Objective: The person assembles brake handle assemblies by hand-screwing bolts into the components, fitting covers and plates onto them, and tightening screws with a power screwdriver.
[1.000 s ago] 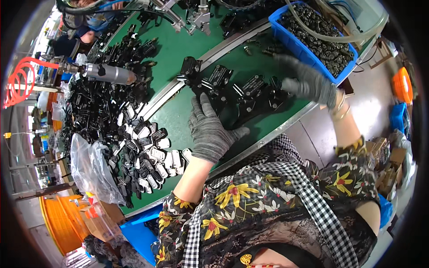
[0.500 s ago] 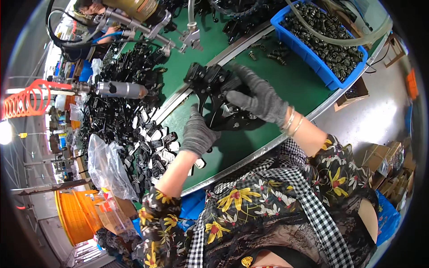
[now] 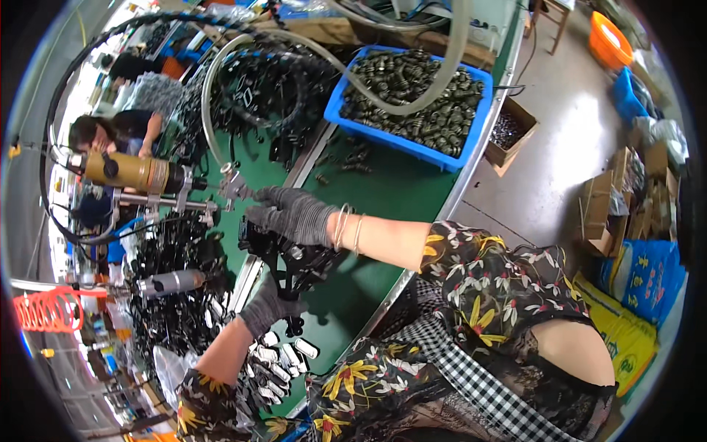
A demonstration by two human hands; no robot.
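Over a green table [image 3: 412, 180], bunched angular black parts [image 3: 315, 262], silver-dotted, held between left hand [image 3: 269, 307] and right hand [image 3: 296, 214].

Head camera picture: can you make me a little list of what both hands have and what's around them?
Left hand: gloved, holding black parts
Right hand: gloved, holding the same parts
Table: green
Blue box: full of small metal pieces
Power tool: yellow-brown, left of the right hand
White pieces: piled near the left hand
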